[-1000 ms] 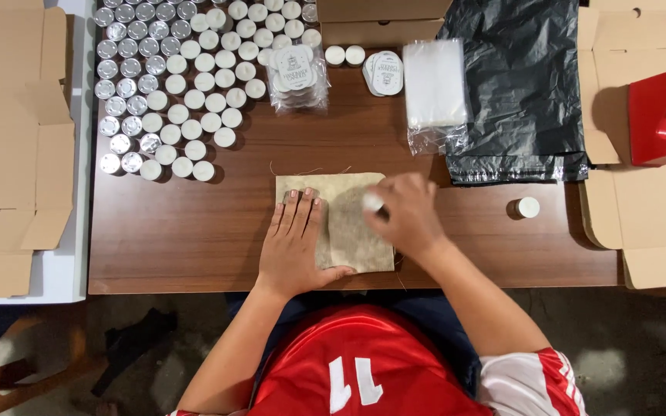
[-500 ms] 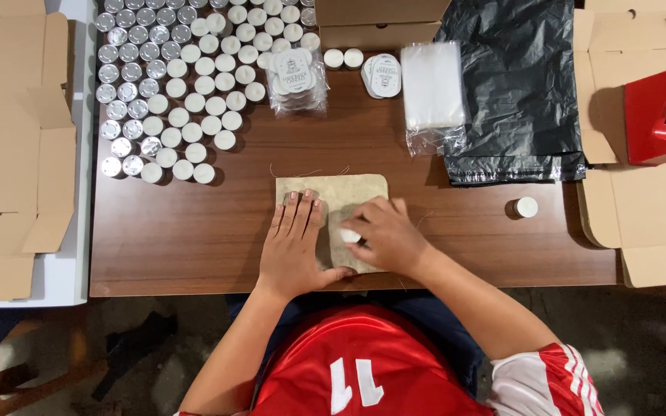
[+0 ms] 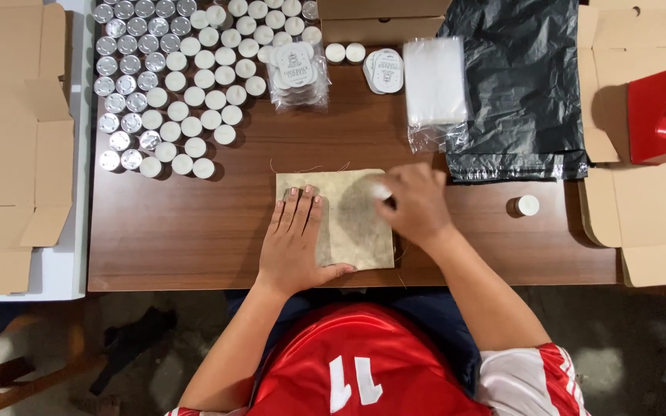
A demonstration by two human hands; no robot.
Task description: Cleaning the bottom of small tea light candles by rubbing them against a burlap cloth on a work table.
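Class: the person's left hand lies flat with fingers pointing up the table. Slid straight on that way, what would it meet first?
Probably the clear packet of round labels, after the left hand leaves the burlap piece.

The right hand (image 3: pixel 418 204) was blurred, and it hid most of a small white object (image 3: pixel 381 190) in its fingers, so its kind could not be told. The left hand (image 3: pixel 296 243) covered the left part of the beige cloth (image 3: pixel 356 223). The red tape dispenser (image 3: pixel 660 112) (on the right) was cut off by the edge. The candle rows (image 3: pixel 171 85) ran beyond the top edge.
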